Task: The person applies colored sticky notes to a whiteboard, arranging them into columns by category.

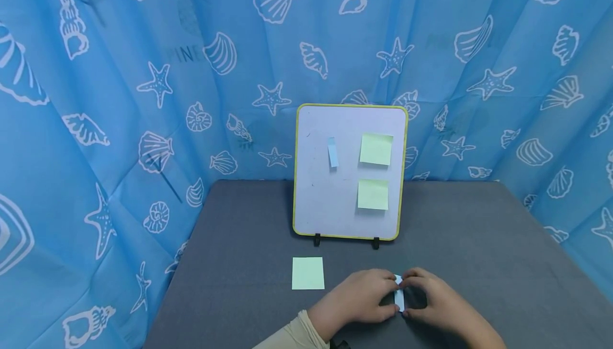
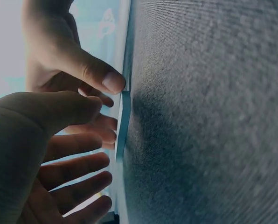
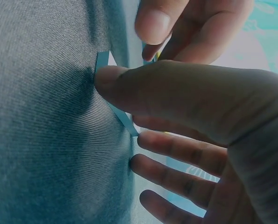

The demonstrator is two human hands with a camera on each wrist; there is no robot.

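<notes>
Curtain [image 1: 258,67] reads "PINE" — right fingers [image 3: 148,88] pinch a pale-blue strip [image 1: 399,300], left fingers [image 2: 76,170] relaxed beside it.

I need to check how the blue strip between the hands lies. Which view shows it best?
The head view: most of the upper face of the blue strip shows between the left hand and right hand. The left wrist view shows mainly its edge; the right wrist view, an edge and some face, partly behind the right thumb.
</notes>
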